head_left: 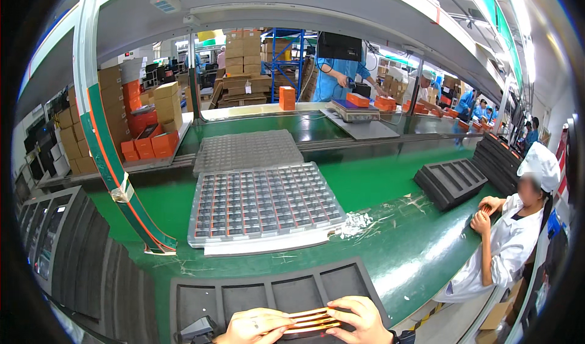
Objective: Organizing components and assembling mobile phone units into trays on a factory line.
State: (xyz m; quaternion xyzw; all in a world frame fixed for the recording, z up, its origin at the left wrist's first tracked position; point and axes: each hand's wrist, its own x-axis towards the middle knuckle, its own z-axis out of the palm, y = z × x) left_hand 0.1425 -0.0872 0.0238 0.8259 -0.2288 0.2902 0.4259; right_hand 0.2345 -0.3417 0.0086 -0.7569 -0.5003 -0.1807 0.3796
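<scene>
At the lower edge, my left hand [259,326] and my right hand [358,321] are closed on opposite ends of a few thin, shiny copper-coloured strips [309,321]. The strips lie roughly parallel, with dark gaps between them; their exact kind cannot be made out. Both hands are over the near side of a black foam tray [277,283] with several rectangular compartments, partly covered by my fingers. Beside my left hand, a dark grey object [198,330] rests at the tray's left corner, cut off by the picture's edge.
Beyond the foam tray, a clear plastic tray [262,204] of small parts lies on the green bench [390,179]. White scraps [356,224] lie beside it. Foam trays [76,252] are stacked left; another foam tray [451,182] is at right, near a co-worker [518,240]. A post [116,155] rises at left.
</scene>
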